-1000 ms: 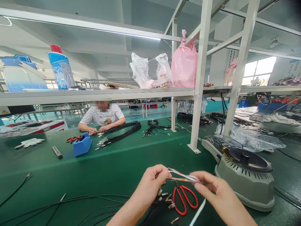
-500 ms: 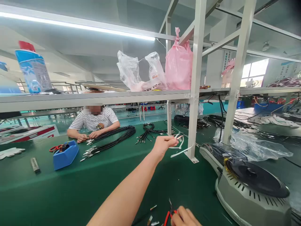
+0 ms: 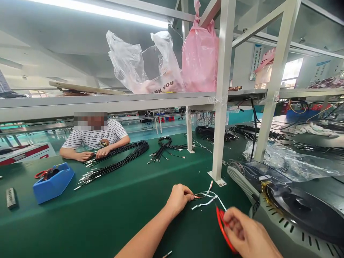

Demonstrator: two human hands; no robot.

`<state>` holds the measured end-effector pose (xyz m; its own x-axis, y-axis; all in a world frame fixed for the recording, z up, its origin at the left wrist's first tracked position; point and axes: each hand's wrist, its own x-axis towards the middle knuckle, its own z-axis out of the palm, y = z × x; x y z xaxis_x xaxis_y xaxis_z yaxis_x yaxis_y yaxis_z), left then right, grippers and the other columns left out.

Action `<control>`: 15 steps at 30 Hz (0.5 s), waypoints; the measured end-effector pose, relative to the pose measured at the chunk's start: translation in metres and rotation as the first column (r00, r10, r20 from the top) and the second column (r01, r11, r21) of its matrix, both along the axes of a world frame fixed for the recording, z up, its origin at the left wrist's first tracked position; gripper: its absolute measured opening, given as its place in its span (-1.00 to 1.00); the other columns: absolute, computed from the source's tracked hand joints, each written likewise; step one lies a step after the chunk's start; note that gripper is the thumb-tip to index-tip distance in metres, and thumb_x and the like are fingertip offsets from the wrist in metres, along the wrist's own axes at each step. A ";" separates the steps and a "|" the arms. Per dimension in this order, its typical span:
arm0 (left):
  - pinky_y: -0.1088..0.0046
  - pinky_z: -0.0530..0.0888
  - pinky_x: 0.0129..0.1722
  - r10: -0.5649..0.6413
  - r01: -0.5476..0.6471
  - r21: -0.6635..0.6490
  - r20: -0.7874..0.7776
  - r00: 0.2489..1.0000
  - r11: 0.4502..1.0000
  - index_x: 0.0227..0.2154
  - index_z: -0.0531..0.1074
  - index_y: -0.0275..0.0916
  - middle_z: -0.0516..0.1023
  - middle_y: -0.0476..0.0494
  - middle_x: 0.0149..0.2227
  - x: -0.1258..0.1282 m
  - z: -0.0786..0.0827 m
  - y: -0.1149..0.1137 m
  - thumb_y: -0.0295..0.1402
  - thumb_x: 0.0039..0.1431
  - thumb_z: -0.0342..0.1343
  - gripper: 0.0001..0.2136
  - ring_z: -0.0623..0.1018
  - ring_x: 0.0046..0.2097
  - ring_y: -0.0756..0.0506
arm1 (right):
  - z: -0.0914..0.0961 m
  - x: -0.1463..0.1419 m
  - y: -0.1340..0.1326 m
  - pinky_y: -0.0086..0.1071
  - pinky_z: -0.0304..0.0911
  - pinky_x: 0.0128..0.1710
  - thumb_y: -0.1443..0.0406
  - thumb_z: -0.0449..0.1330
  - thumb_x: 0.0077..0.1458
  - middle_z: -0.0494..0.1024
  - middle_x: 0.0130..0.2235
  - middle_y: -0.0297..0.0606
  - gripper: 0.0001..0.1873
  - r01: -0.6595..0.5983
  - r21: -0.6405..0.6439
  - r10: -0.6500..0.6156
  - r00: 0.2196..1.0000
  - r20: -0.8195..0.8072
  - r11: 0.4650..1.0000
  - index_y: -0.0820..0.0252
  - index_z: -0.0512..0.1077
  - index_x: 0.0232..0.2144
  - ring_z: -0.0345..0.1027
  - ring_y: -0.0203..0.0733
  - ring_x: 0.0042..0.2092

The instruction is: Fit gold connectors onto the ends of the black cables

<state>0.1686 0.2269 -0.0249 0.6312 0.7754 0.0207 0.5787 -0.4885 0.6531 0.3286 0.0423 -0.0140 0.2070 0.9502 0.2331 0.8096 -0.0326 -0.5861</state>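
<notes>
So the left hand (image 3: 178,199) has a thin bundle of white and coppery strands (image 3: 204,204) pinched between thumb and fingertips, with the loose ends fanning out to the right over the green bench (image 3: 120,218). The right hand (image 3: 243,229) is curled around the red handles of some scissors (image 3: 222,229), and their dark tip points up at the strands — can't really tell if it's touching them or just beside them. Both hands are well in front of the white post (image 3: 221,143) that's bolted down on the bench. Over on the right there's a chunky grey machine (image 3: 291,208) with a black disc on top, pretty near the right hand, and a crumpled clear plastic sheet (image 3: 292,161) lies behind it. Off to the left is a blue holder (image 3: 53,184) with a red-handled tool (image 3: 41,174) sticking out, plus a small grey block (image 3: 11,199) near it. Across the bench sits a person (image 3: 98,134) in a striped shirt, both hands at the end of a long bundle of black cables (image 3: 131,152). Up on the shelf (image 3: 107,104) — a see-through carrier bag (image 3: 170,77) right beside a tied pink bag (image 3: 200,61).
</notes>
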 end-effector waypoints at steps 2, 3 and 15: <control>0.29 0.50 -0.23 0.002 -0.003 0.032 0.014 1.000 0.999 -0.31 0.48 -0.32 0.55 -0.05 -0.31 -0.001 -0.002 -0.006 -0.27 0.25 0.11 -0.81 0.55 -0.27 -0.08 | 0.014 -0.001 0.020 -0.47 0.28 -0.44 0.38 0.00 0.11 0.50 -0.45 -0.33 -0.88 0.077 0.041 -0.080 0.994 0.072 0.996 0.09 0.30 -0.40 0.41 -0.25 -0.48; 0.28 0.49 -0.22 0.007 -0.008 0.047 0.023 1.000 0.999 -0.33 0.48 -0.32 0.55 -0.05 -0.32 -0.001 -0.004 -0.010 -0.26 0.25 0.11 -0.81 0.55 -0.27 -0.08 | 0.016 -0.004 0.032 -0.44 0.27 -0.41 0.41 -0.01 0.11 0.51 -0.40 -0.30 -0.85 0.095 0.050 -0.099 0.991 0.093 0.994 0.09 0.31 -0.40 0.43 -0.23 -0.44; 0.40 0.41 -0.23 0.048 -0.070 0.079 0.252 0.966 0.994 -0.28 0.57 -0.20 0.55 -0.12 -0.17 -0.057 0.038 -0.046 -0.43 0.00 0.22 -0.82 0.52 -0.19 -0.12 | 0.006 -0.012 0.018 -0.29 0.31 -0.20 0.35 -0.01 0.16 0.58 -0.16 -0.20 -0.75 0.068 0.111 -0.083 0.988 0.132 0.991 0.10 0.47 -0.25 0.46 -0.07 -0.16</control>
